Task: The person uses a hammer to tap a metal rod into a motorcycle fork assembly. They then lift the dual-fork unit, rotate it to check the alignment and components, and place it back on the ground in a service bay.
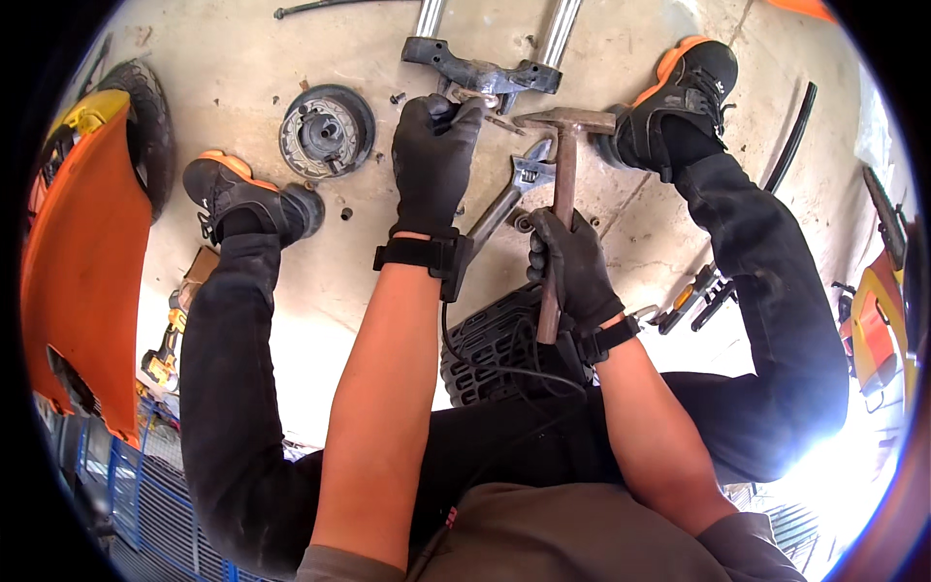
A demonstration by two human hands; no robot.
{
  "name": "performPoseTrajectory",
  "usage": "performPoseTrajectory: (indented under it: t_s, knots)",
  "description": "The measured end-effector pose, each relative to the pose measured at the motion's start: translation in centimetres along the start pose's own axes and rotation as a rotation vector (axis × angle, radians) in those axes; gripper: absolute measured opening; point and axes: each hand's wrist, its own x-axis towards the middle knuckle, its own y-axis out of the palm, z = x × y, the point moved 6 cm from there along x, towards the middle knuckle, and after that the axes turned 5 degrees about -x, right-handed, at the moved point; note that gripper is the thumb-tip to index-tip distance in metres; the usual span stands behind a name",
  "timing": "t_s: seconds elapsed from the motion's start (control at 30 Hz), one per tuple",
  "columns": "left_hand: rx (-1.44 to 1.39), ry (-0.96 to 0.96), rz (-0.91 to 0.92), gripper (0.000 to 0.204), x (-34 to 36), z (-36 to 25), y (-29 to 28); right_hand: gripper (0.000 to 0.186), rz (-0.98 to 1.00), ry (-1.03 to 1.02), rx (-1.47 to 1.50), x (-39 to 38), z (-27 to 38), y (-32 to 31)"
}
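My right hand [574,264], in a black glove, is wrapped round the wooden handle of a hammer [565,175]. The hammer's rusty metal head lies at the far end, above the floor. My left hand [436,155], gloved too, is closed at the near side of a black fork clamp [480,73]. What its fingers hold is hidden; a small curved metal piece [475,96] shows beside them. Two shiny fork tubes [558,34] run away from the clamp. Between my hands an adjustable wrench [509,194] lies on the floor, partly covered by my left wrist.
A round wheel hub [327,131] lies left of my left hand, with small bolts scattered about. My shoes stand on both sides. A black tread-patterned piece [490,344] is below my hands. Orange bodywork [87,262] and a yellow power tool [165,349] are at left, a black hose [793,136] at right.
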Motion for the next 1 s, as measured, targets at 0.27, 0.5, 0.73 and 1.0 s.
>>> performPoseTrajectory:
  t_s: [0.27,0.5,0.73,1.0]
  knots:
    - [0.039,0.018,-0.066,0.033,0.1,0.0,0.7,0.023,-0.029,0.002,0.020,-0.3,0.0,0.5]
    - [0.072,0.078,-0.044,0.026,0.1,0.7,0.9,0.024,-0.031,0.000,0.018,-0.1,-0.1,0.4]
    - [0.097,0.086,-0.071,0.026,-0.9,-0.2,1.3,0.023,-0.028,0.047,0.022,-0.1,-0.2,0.5]
    - [0.158,0.176,-0.013,0.025,-1.5,1.6,2.2,0.022,0.031,0.078,0.077,-0.8,0.7,1.2]
